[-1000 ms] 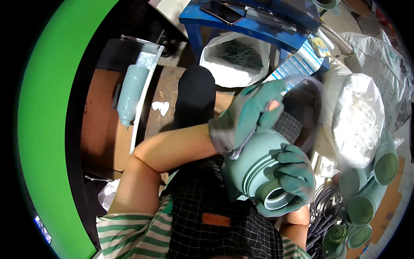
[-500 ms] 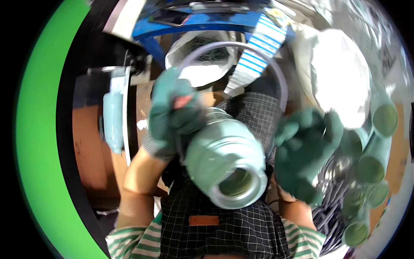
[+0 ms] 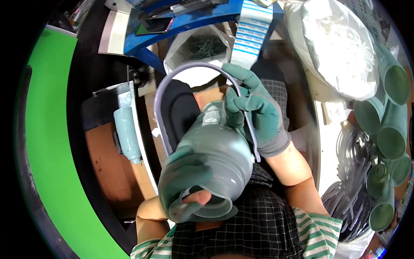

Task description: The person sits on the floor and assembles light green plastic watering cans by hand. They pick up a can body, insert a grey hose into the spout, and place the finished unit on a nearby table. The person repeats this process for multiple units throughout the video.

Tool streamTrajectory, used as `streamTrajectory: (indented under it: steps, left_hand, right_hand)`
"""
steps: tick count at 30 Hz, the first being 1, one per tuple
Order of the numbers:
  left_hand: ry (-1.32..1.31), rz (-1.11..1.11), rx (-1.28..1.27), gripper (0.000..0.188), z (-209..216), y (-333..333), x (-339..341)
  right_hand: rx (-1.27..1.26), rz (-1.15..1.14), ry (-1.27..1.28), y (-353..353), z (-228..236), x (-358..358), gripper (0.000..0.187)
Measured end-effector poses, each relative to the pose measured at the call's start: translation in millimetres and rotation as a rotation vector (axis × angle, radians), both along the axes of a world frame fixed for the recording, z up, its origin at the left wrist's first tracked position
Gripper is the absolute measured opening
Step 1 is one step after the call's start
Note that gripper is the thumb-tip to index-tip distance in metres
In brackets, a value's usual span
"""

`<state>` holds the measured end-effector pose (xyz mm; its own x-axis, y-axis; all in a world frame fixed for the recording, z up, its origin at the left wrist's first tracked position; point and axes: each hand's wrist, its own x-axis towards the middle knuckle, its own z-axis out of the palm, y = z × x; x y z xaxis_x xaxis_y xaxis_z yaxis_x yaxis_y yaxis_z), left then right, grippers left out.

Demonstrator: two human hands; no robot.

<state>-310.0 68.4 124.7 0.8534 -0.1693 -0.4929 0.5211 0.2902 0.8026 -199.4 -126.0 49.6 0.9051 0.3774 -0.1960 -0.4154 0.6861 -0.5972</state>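
A pale green-blue vacuum flask shell (image 3: 220,151) lies tilted in front of my lap, its round mouth toward me. My left hand (image 3: 183,172), in a green coated glove, holds the shell near the mouth; a bare-looking thumb tip shows at the opening. A lilac-grey arched carrying handle (image 3: 160,101) spans over the shell. Its left end meets the shell's side, partly behind my left fingers. My gloved right hand (image 3: 254,110) pinches the handle's right arm, whose lower tip sticks out beside the shell. Whether that tip touches the shell I cannot tell.
Several similar green shells (image 3: 392,136) are stacked at the right, by a pile of grey handles (image 3: 345,207). A white sack of pale pieces (image 3: 340,52) stands above them. Another shell (image 3: 127,131) lies at the left. A blue bench (image 3: 202,22) is ahead, a lined bin (image 3: 177,58) beneath it.
My left hand has moved from the shell's far end to its mouth end. My right hand, open and apart before, has come inward and taken hold of the handle.
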Motion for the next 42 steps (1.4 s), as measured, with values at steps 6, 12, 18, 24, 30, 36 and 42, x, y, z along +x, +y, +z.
streamTrajectory:
  steps: [6, 12, 18, 24, 30, 36, 42]
  left_hand:
    - [-1.488, -0.087, 0.648, 0.042, -45.2, 16.0, -8.8]
    - [-1.225, -0.242, 0.670, 0.040, -40.0, 36.1, 6.8]
    - [-1.275, -0.082, 0.756, 0.062, -40.0, 29.9, 32.4]
    - [-1.352, 0.283, 0.597, 0.083, -10.9, 5.2, 55.9]
    - [-1.165, 0.281, 0.414, 0.100, -32.1, 19.4, 71.0]
    - [-0.964, 0.129, 0.290, 0.067, -54.4, 9.4, 64.3]
    - [-0.947, 0.073, 0.267, 0.053, -77.7, 1.8, 70.3]
  right_hand:
    - [-0.118, 0.158, -0.590, -4.0, 41.1, -7.7, 0.043]
    - [-0.203, 0.048, -1.075, -24.6, -6.7, -1.2, 0.052]
    - [-0.580, -0.483, -0.417, -46.8, -35.9, -8.7, 0.093]
    - [0.006, -0.158, 0.006, -120.9, -30.3, -68.2, 0.054]
    - [-0.727, -1.248, -0.407, -177.4, 74.7, -110.3, 0.039]
    - [-2.264, -1.840, -0.719, -324.3, 135.7, -57.3, 0.036]
    - [-2.384, -1.299, 0.161, -430.5, 154.3, -5.1, 0.047]
